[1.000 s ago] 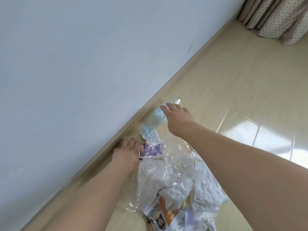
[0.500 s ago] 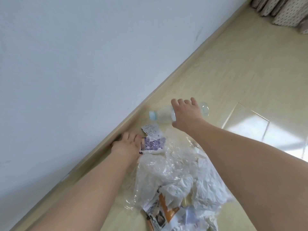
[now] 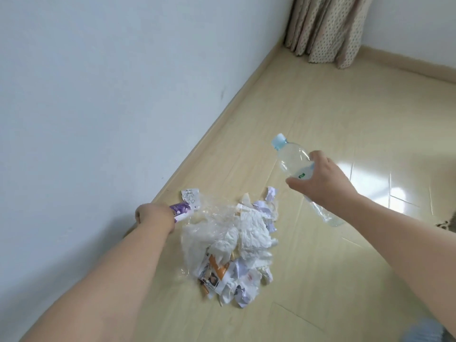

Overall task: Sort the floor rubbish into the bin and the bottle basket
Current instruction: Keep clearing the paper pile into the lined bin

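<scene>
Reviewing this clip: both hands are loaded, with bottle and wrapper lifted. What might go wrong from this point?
1. The right hand holds the clear bottle around its middle, cap end up and tilted; a loose hold could let it slip back to the floor.
2. The left hand grips the purple wrapper right beside the clear plastic film; pulling may drag the film and scatter the paper pile.

bottle [image 3: 291,160]: clear plastic, pale blue cap, tilted, cap up-left, off the floor | rubbish pile [image 3: 234,245]: crumpled tissues, clear film, printed scraps, near the skirting
</scene>
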{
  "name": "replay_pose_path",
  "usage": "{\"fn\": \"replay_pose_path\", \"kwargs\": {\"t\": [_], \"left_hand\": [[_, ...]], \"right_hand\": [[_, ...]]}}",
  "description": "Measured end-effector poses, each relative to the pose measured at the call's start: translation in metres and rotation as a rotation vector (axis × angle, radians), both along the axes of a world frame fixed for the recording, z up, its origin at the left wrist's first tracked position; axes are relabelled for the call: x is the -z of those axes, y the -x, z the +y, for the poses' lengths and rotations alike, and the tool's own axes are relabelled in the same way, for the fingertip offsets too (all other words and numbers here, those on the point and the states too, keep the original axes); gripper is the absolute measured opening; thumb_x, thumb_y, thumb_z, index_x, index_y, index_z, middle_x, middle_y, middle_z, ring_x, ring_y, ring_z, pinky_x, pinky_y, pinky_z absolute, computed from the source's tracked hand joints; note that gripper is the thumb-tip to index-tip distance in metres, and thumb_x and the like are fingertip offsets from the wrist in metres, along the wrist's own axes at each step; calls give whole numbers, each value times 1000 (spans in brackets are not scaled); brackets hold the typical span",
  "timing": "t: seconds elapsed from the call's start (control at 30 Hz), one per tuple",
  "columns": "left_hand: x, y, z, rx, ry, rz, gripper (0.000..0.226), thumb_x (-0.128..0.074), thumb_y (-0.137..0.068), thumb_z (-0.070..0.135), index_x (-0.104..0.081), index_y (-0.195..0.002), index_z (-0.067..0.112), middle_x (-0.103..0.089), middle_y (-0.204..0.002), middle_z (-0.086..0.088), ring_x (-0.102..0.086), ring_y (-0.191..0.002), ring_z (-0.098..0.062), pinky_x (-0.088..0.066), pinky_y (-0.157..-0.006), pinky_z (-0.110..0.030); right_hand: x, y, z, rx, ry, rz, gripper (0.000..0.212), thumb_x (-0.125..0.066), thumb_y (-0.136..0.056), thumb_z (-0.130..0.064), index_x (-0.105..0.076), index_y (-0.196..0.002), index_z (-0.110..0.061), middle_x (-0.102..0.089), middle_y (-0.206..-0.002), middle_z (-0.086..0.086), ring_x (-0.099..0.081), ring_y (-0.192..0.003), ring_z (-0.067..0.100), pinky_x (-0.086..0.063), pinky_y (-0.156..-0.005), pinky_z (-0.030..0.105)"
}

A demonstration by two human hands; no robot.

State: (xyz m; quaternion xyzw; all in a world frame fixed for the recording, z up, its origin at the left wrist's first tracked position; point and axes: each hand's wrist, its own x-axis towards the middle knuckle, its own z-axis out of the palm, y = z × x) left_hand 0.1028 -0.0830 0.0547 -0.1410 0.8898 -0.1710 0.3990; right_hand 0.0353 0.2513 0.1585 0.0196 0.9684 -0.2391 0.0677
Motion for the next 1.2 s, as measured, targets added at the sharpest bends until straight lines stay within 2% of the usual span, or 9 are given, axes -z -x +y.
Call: {"fn": "replay_pose_path", "kwargs": {"t": [0.13, 0.33, 0.43, 0.53, 0.63, 0.77, 0.9, 1.07, 1.2], "left_hand": [[-86, -11, 32, -16, 2, 28, 27, -43, -82, 29, -59, -103, 26, -58, -84, 10, -57, -68, -14, -46, -66, -25], [-194, -20, 147, -110, -305, 159, 55, -57, -73, 29, -41, -123, 13, -61, -102, -6, -66, -97, -21, -47, -76, -27], [-229, -16, 221, -52, -482, 215, 42, -57, -77, 27, -49, -115, 11, -60, -91, -8, -64, -81, -25, -44, -70, -27], [-257, -8, 296, 91, -540, 259, 29, -54, -82, 28, -53, -105, 11, -56, -78, -5, -56, -64, -25, -42, -64, -26], [-274, 4, 372, 167, -614, 282, 24, -49, -86, 31, -52, -100, 11, -55, -78, -6, -54, -58, -24, -41, -63, -26], [-281, 20, 476, 317, -644, 325, 34, -43, -84, 47, -47, -84, 13, -55, -71, -4, -48, -55, -22, -33, -53, -22], [-271, 30, 565, 455, -746, 298, 46, -54, -81, 50, -42, -105, 13, -58, -73, -2, -50, -50, -16, -32, -37, -14], [-227, 49, 658, 615, -764, 338, 24, -52, -78, 28, -58, -92, 8, -69, -81, -12, -65, -64, -27, -51, -54, -30], [-172, 62, 712, 732, -714, 341, 19, -56, -81, 31, -58, -75, 12, -66, -77, -7, -68, -77, -27, -58, -67, -36]], "right_hand": [[-31, -38, 33, 161, 285, -44, 59, -71, -70, -32, -39, -119, -26, -51, -99, -6, -54, -75, 5, -39, -52, 25], [-94, -78, 93, 210, 535, 61, 78, -69, -72, -26, -24, -130, -50, -48, -98, -17, -54, -82, 3, -40, -54, 24], [-115, -87, 139, 292, 660, 119, 77, -74, -70, -34, -28, -131, -43, -51, -106, -8, -57, -92, 10, -45, -62, 27], [-125, -94, 194, 387, 620, 213, 76, -72, -76, -54, -32, -136, -31, -43, -128, -1, -43, -122, 20, -47, -91, 38], [-131, -99, 254, 446, 472, 349, 79, -61, -83, -60, -29, -143, -20, -33, -142, 0, -24, -136, 20, -23, -115, 39], [-136, -104, 347, 508, 511, 449, 77, -70, -77, -40, -19, -134, -38, -40, -123, 0, -42, -115, 21, -40, -95, 37], [-128, -106, 435, 628, 449, 442, 70, -71, -73, -30, -20, -120, -44, -41, -117, 0, -47, -103, 22, -38, -82, 33], [-82, -116, 504, 695, 417, 393, 72, -75, -67, -42, -27, -119, -38, -50, -108, -7, -53, -95, 14, -41, -70, 28], [-29, -120, 521, 643, 315, 288, 71, -72, -71, -35, -21, -121, -38, -50, -104, -5, -55, -90, 16, -47, -68, 30]]}}
